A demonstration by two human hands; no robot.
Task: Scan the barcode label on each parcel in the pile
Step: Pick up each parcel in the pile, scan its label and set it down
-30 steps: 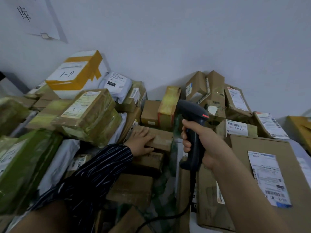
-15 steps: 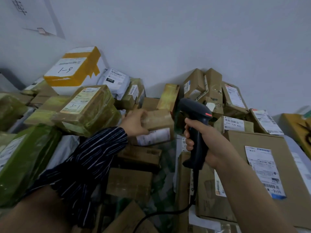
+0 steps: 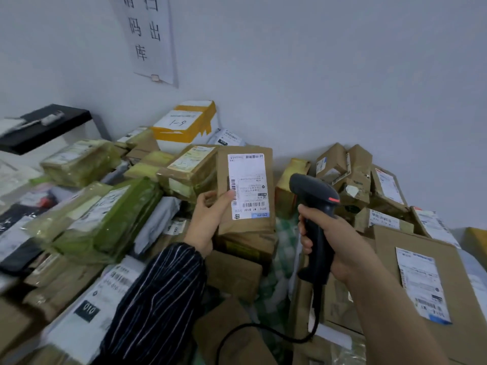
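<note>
The left hand (image 3: pixel 208 222) pinches the brown parcel (image 3: pixel 245 233) upright above the pile (image 3: pixel 105 219) — label (image 3: pixel 247 185) facing out, thumb at its edge — so the scanner (image 3: pixel 313 193), gripped by the right hand (image 3: pixel 340 246) with curled fingers (image 3: pixel 305 216), can read it.

Fingers of the left hand (image 3: pixel 208 222) lay hidden behind the brown parcel (image 3: pixel 246 233) — only the thumb showed, on its label (image 3: pixel 247 180), whose small print was unreadable. The top edge cut off the wall notice (image 3: pixel 147 35). The black shelf (image 3: pixel 39 127) was blurred at left — the scanner (image 3: pixel 309 188) faced its window away.
</note>
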